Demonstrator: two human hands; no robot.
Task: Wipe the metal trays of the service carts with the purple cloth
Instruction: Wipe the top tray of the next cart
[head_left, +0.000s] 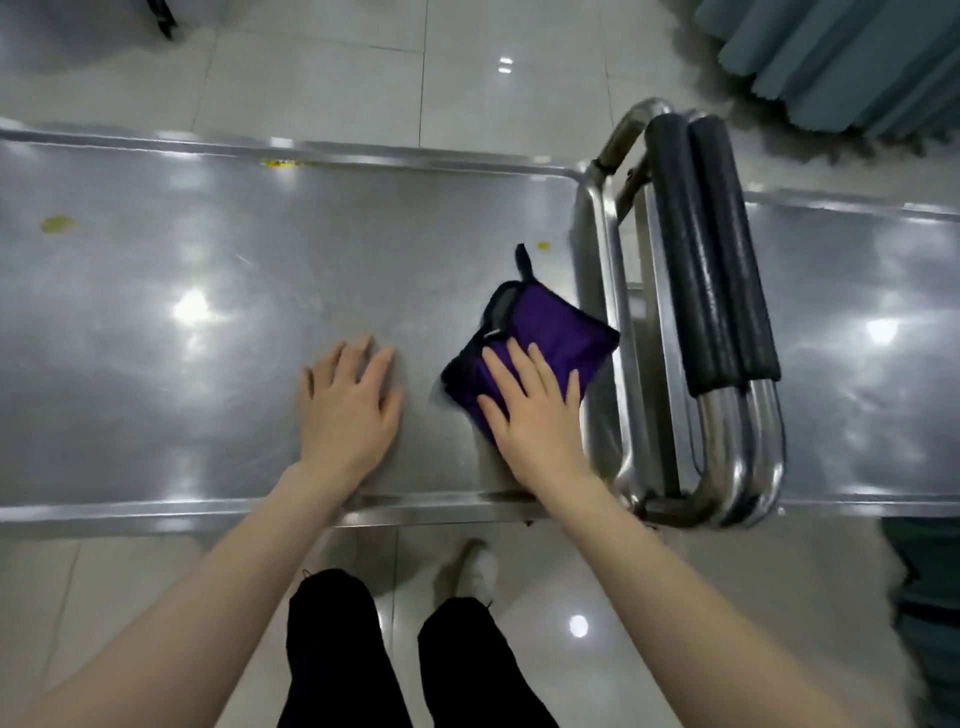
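A folded purple cloth with black trim lies near the right end of the left cart's metal tray. My right hand presses flat on the cloth's near part, fingers straight. My left hand rests flat on the bare tray just left of the cloth, fingers spread. Yellowish spots mark the tray, one at the far left, one on the back rim and a small one behind the cloth. A second cart's metal tray lies to the right.
Two black-padded cart handles on chrome tubing stand between the two trays. Glossy tiled floor surrounds the carts. A teal curtain hangs at the top right. My legs and a white shoe are below the tray's near rim.
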